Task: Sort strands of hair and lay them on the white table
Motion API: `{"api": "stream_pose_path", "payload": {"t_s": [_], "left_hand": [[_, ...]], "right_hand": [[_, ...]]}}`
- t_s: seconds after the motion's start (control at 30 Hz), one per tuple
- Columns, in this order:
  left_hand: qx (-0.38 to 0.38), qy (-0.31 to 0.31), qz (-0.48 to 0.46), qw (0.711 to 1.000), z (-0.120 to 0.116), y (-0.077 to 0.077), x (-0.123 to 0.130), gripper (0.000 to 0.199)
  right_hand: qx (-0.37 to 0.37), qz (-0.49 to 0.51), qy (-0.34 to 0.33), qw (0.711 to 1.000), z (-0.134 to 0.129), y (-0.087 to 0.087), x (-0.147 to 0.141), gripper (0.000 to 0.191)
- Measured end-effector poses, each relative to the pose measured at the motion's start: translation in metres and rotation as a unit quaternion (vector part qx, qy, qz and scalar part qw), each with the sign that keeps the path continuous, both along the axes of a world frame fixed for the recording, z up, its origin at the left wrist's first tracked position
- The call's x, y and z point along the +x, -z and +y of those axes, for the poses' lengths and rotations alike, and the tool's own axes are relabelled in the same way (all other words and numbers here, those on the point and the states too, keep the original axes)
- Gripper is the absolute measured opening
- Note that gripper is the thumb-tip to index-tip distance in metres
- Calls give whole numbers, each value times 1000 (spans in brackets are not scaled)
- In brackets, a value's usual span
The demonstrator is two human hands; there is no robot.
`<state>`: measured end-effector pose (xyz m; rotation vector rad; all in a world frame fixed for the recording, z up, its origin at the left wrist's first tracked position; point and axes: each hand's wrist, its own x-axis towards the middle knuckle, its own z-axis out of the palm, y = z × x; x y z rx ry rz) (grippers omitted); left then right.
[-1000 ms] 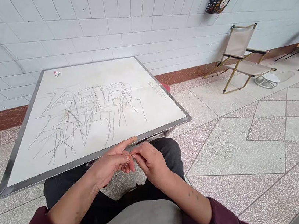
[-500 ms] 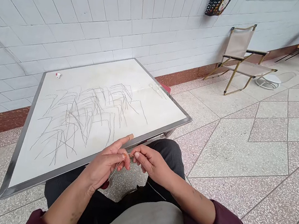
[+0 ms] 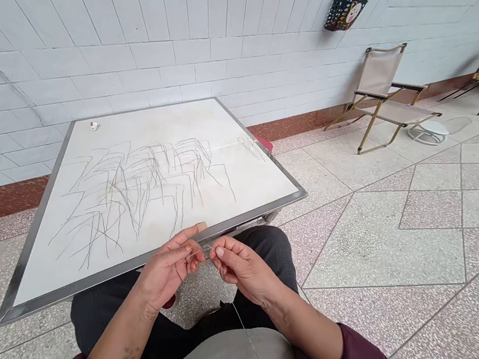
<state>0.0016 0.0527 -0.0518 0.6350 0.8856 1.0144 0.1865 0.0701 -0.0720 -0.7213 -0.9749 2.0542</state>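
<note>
A thin, pale wire (image 3: 239, 319) is bent into a small curve between my hands, just past the table's near edge. My right hand (image 3: 249, 270) pinches it between thumb and fingertips, and its long end hangs down over my lap. My left hand (image 3: 161, 272) has the wire's other end across its curled fingers, the thumb against it. The left index finger, with a tan wrap (image 3: 201, 226) at its tip, is stretched toward the table edge. Several dark bent wires (image 3: 153, 161) lie spread and overlapping on the white table (image 3: 260, 191).
A small white-and-red object (image 3: 94, 126) lies at the table's far left corner, and pale looped wires (image 3: 251, 145) near its right edge. A metal rim (image 3: 232, 233) borders the tabletop. A folding chair (image 3: 378, 98) stands by the tiled wall, under a hanging basket (image 3: 343, 13).
The left thumb and fingers have loosened and shifted slightly along the wire. The bend between the hands shows more, and the wire's long end now hangs across my lap. The view has tilted slightly up.
</note>
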Motion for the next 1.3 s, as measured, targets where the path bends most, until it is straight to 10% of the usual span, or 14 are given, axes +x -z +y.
{"api": "stream_pose_path", "payload": {"t_s": [0.23, 0.5, 1.3], "left_hand": [[2, -105, -79, 991, -4, 23, 15, 49], [89, -174, 66, 978, -5, 13, 33, 45], [128, -250, 74, 957, -7, 10, 39, 50]], "right_hand": [[-11, 25, 19, 999, 2, 4, -4, 34], [-6, 22, 26, 999, 1, 9, -8, 34], [-49, 86, -18, 995, 1, 6, -19, 34]]}}
